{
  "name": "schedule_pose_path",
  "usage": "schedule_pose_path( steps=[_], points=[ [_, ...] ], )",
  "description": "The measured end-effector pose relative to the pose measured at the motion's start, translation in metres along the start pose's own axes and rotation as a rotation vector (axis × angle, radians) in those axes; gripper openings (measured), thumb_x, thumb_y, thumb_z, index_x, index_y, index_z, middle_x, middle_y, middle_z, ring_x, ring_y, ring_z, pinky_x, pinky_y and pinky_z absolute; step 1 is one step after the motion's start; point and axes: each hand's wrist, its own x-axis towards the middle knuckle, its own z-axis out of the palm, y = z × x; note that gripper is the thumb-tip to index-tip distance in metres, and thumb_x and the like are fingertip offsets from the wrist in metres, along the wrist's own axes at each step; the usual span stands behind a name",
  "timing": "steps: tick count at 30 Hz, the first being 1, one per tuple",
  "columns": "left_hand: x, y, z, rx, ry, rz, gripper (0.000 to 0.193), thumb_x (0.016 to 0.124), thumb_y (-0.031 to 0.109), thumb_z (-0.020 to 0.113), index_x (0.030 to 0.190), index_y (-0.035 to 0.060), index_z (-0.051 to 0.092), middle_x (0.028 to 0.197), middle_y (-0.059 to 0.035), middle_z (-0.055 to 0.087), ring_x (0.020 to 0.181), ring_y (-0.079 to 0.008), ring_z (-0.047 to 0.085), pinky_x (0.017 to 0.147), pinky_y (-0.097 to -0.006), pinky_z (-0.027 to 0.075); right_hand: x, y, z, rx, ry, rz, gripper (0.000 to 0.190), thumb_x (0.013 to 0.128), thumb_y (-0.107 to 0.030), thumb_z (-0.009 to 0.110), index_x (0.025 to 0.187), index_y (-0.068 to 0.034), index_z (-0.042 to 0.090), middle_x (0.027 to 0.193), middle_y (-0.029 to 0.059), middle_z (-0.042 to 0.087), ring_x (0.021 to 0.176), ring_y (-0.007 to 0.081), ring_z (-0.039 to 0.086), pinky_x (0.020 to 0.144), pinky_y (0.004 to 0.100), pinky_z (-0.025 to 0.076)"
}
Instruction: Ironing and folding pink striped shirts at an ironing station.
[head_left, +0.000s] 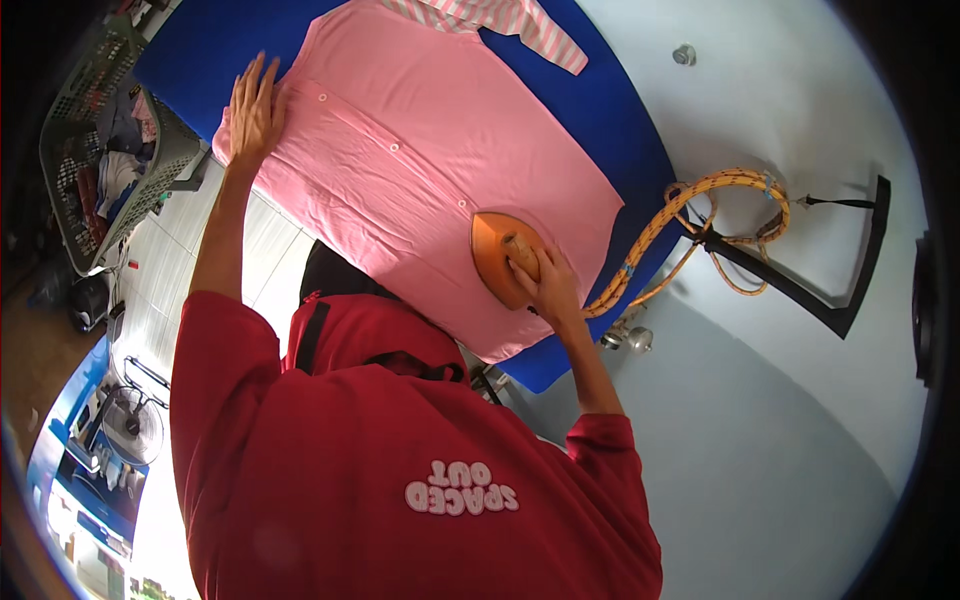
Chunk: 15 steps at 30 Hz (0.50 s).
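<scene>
A pink buttoned garment (420, 127) lies spread over a blue ironing surface (600, 112), its striped sleeve (551, 45) at the top. My right hand (551, 285) grips the handle of an orange clothes iron (491, 259), which rests on the garment just below a button. Flat on the garment's upper left edge lies my left hand (257, 112), fingers spread and holding nothing. Fine creases run through the cloth between the button strip and the edge nearer me. Part of the iron's handle is hidden by my right hand.
A thick yellow-orange cord (645, 236) loops from beside the iron to a black wall bracket (847, 315) on the right. At the left stands a grey-green laundry basket (161, 161) with clothes inside. A fan (133, 425) is at the lower left.
</scene>
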Motion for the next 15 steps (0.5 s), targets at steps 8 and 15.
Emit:
schedule_pose_path(
  steps=[8, 15],
  points=[
    [-0.037, 0.009, -0.039, -0.052, -0.304, 0.024, 0.052, 0.099, 0.03, 0.048, 0.146, 0.0102, 0.041, 0.15, -0.0135, 0.038, 0.137, -0.0324, 0.039, 0.114, -0.0454, 0.028, -0.122, 0.053, 0.009, 0.035, -0.025, 0.166, 0.04, 0.085, -0.024, 0.071, 0.115, -0.001, 0.057, 0.102, 0.0231, 0.064, 0.086, 0.0445, 0.063, 0.071, 0.0473, 0.052],
    [-0.033, 0.003, -0.056, -0.048, -0.347, 0.124, 0.054, 0.098, 0.03, 0.048, 0.149, 0.0137, 0.038, 0.154, -0.0116, 0.034, 0.141, -0.03, 0.033, 0.116, -0.0448, 0.025, -0.138, 0.058, 0.011, 0.1, 0.011, 0.233, 0.04, 0.084, -0.025, 0.073, 0.114, -0.002, 0.058, 0.103, 0.0255, 0.064, 0.084, 0.0456, 0.064, 0.066, 0.0487, 0.052]
  ],
)
